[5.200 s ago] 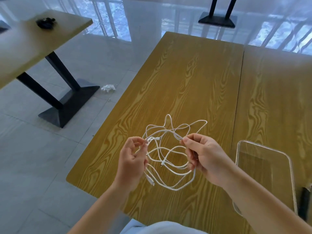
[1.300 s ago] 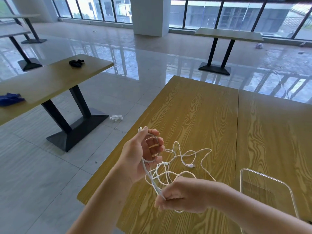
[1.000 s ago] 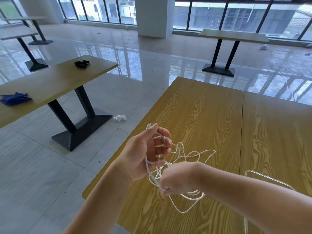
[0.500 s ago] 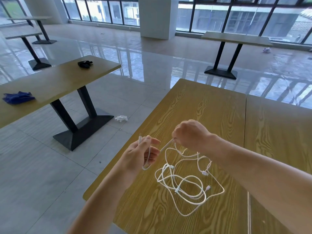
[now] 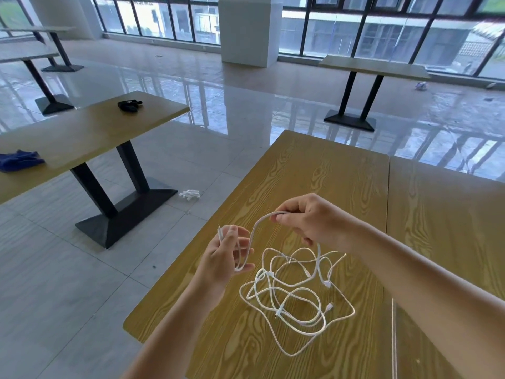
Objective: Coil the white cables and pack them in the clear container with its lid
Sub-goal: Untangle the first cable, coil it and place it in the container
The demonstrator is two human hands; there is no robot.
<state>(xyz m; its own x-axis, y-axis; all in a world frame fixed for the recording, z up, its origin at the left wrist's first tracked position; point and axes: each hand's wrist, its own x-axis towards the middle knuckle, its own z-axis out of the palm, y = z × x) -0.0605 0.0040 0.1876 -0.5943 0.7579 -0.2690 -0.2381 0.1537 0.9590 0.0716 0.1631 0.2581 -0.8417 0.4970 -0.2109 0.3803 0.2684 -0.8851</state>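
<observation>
Left hand [image 5: 228, 255] pinches one white cable [image 5: 252, 236]'s end; right hand [image 5: 308, 218] pinches further along; wind even loops, easing it free of the tangle [image 5: 297, 305].

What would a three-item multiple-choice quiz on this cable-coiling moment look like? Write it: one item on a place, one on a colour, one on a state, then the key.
1. Where does the loose tangle of the white cables lie?
A. On the wooden table
B. On the floor
C. In a drawer

2. What colour is the cloth on the neighbouring table?
A. Red
B. Blue
C. Yellow

3. What is the right hand doing?
A. Resting flat on the table
B. Hanging idle, holding nothing
C. Pinching a cable strand

Key: 1 A, the tangle rests on the wooden table below the hands. 2 B, the crumpled cloth is dark blue. 3 C, thumb and fingers pinch the strand, which arcs across to the left hand, whose fingers hold its end.
</observation>
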